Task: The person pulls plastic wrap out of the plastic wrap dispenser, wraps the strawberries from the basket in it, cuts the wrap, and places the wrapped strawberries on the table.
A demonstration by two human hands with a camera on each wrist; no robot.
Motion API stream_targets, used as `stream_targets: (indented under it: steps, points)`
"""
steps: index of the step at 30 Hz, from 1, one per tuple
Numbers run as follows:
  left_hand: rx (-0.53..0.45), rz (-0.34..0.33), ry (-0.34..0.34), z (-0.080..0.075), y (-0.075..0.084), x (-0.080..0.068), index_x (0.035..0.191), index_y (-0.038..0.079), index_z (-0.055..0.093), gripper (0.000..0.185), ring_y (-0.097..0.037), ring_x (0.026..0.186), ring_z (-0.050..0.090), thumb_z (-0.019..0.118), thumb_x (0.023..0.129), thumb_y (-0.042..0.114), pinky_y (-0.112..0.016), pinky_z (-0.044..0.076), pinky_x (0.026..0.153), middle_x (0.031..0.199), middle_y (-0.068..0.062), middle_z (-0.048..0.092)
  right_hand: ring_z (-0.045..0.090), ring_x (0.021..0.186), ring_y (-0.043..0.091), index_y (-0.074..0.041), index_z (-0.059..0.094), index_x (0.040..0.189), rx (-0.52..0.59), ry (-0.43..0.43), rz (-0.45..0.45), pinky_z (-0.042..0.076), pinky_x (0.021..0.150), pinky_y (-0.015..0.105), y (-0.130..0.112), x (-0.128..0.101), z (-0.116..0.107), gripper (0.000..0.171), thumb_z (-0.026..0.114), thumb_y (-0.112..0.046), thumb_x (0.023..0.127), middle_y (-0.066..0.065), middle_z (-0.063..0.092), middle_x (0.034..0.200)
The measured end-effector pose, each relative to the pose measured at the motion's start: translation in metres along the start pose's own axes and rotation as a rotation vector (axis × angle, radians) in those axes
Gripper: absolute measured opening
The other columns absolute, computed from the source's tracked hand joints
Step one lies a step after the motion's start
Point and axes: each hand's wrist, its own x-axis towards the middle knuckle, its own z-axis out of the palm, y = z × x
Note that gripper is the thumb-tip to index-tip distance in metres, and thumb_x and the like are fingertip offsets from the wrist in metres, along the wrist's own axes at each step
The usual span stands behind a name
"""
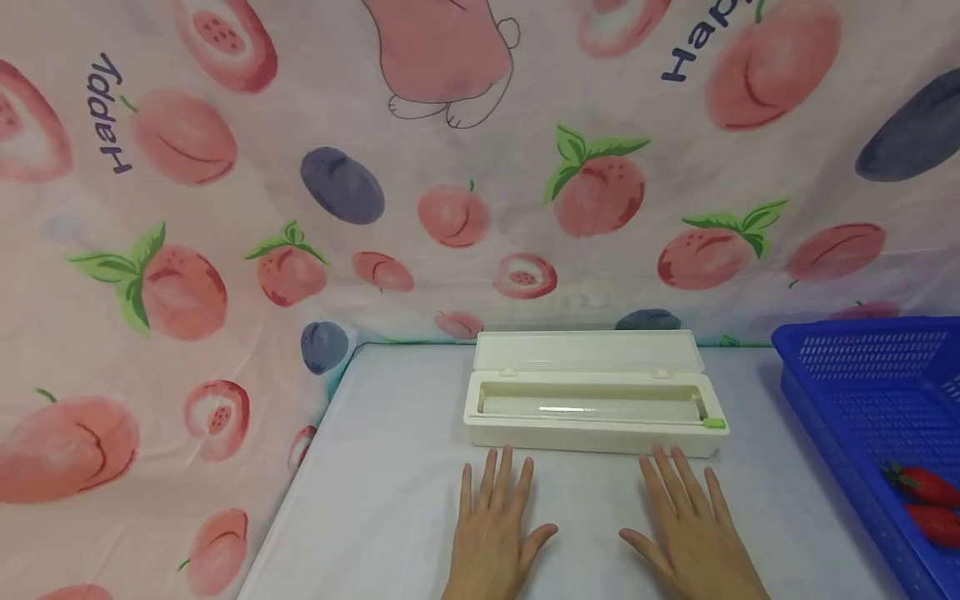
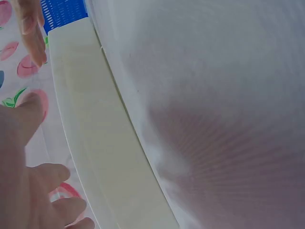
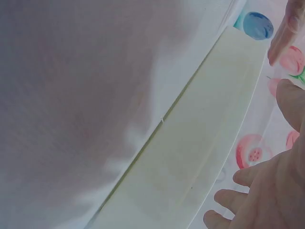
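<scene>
A long cream-white box (image 1: pixel 592 437) with its hinged lid (image 1: pixel 585 352) tipped back lies on the white table. Inside it is a pale roll (image 1: pixel 592 408), which looks like cling film, and a small green slider (image 1: pixel 715 423) sits at the right end of its front rim. My left hand (image 1: pixel 491 529), fingers straight and spread, is in front of the box's left part. Likewise spread, my right hand (image 1: pixel 693 533) is before its right part. Neither hand holds anything. Both wrist views show the box's front wall (image 2: pixel 105 124) close by, with fingertips near it.
At the right stands a blue plastic basket (image 1: pixel 832 450) with strawberries (image 1: pixel 930 485) in it. A white cloth (image 1: pixel 375 467) covers the table. Behind and to the left hangs a pink sheet (image 1: pixel 405 150) printed with fruit.
</scene>
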Motion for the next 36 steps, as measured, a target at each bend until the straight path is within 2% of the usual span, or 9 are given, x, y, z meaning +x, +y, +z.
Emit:
stream_targets:
  steps: [3, 5, 8, 10, 12, 20, 26, 32, 36]
  points:
    - [-0.008, -0.002, -0.011, -0.001, 0.001, 0.001, 0.148, 0.018, 0.046, 0.075, -0.029, 0.143, 0.039, 0.054, 0.090, 0.065, -0.050, 0.010, 0.118, 0.153, -0.012, 0.044, 0.005, 0.152, 0.034, -0.005, 0.023, 0.154, 0.005, 0.026, -0.026, -0.007, 0.122, 0.054, 0.001, 0.001, 0.000, 0.097, 0.060, -0.065, 0.086, 0.018, 0.026, 0.160]
    - [-0.011, 0.000, -0.012, -0.002, 0.000, 0.002, 0.148, 0.018, 0.046, 0.075, -0.029, 0.142, 0.040, 0.054, 0.090, 0.065, -0.049, 0.013, 0.117, 0.153, -0.012, 0.044, -0.001, 0.154, 0.030, -0.005, 0.022, 0.155, 0.016, 0.077, -0.058, -0.009, 0.123, 0.049, 0.002, 0.003, 0.001, 0.092, 0.050, -0.067, 0.092, 0.017, 0.025, 0.161]
    - [-0.019, 0.009, -0.014, -0.005, -0.001, 0.004, 0.148, 0.017, 0.046, 0.074, -0.030, 0.142, 0.041, 0.054, 0.091, 0.064, -0.049, 0.019, 0.116, 0.153, -0.013, 0.044, -0.004, 0.154, 0.024, -0.006, 0.020, 0.156, 0.045, 0.168, -0.113, -0.010, 0.123, 0.044, 0.005, 0.006, 0.001, 0.084, 0.028, -0.068, 0.099, 0.016, 0.024, 0.161]
    - [-0.031, 0.013, -0.018, -0.007, -0.002, 0.006, 0.148, 0.016, 0.046, 0.074, -0.031, 0.141, 0.041, 0.054, 0.091, 0.063, -0.049, 0.023, 0.116, 0.153, -0.013, 0.043, 0.003, 0.154, 0.025, -0.004, 0.024, 0.154, 0.058, 0.232, -0.146, -0.007, 0.124, 0.042, 0.006, 0.010, 0.001, 0.082, 0.017, -0.066, 0.101, 0.018, 0.028, 0.159]
    - [-0.057, 0.013, -0.024, -0.009, -0.003, 0.009, 0.148, 0.015, 0.046, 0.073, -0.031, 0.142, 0.041, 0.057, 0.092, 0.060, -0.049, 0.026, 0.116, 0.153, -0.014, 0.043, 0.011, 0.153, 0.027, -0.002, 0.027, 0.153, 0.061, 0.282, -0.174, -0.003, 0.125, 0.041, 0.008, 0.014, 0.000, 0.080, 0.013, -0.063, 0.103, 0.020, 0.033, 0.156]
    - [-0.119, 0.017, -0.021, -0.012, -0.006, 0.023, 0.146, 0.012, 0.048, 0.066, -0.030, 0.139, 0.044, 0.063, 0.093, 0.048, -0.046, 0.036, 0.114, 0.149, -0.014, 0.048, 0.038, 0.137, 0.038, 0.004, 0.035, 0.147, 0.071, 0.366, -0.269, 0.006, 0.125, 0.037, 0.017, 0.031, -0.007, 0.070, 0.015, -0.051, 0.107, 0.024, 0.044, 0.146]
    - [-0.165, 0.013, 0.002, -0.011, -0.008, 0.032, 0.144, 0.010, 0.050, 0.060, -0.028, 0.136, 0.047, 0.064, 0.095, 0.041, -0.044, 0.040, 0.111, 0.146, -0.014, 0.051, 0.043, 0.133, 0.040, 0.005, 0.037, 0.146, 0.086, 0.349, -0.288, 0.009, 0.125, 0.037, 0.020, 0.039, -0.010, 0.071, 0.016, -0.051, 0.107, 0.024, 0.047, 0.144]
    - [-0.211, 0.032, 0.060, -0.009, -0.012, 0.040, 0.140, 0.008, 0.054, 0.055, -0.028, 0.131, 0.051, 0.070, 0.092, 0.032, -0.042, 0.043, 0.108, 0.142, -0.013, 0.054, 0.044, 0.131, 0.040, 0.003, 0.039, 0.146, 0.112, 0.313, -0.282, 0.013, 0.124, 0.038, 0.023, 0.047, -0.013, 0.073, 0.016, -0.053, 0.106, 0.022, 0.048, 0.144]
    - [-0.235, 0.051, 0.092, -0.008, -0.014, 0.046, 0.137, 0.007, 0.057, 0.053, -0.027, 0.128, 0.052, 0.072, 0.091, 0.027, -0.042, 0.044, 0.107, 0.137, -0.012, 0.057, 0.046, 0.130, 0.040, 0.003, 0.041, 0.145, 0.139, 0.316, -0.284, 0.008, 0.125, 0.034, 0.022, 0.052, -0.014, 0.071, 0.018, -0.052, 0.107, 0.022, 0.050, 0.142]
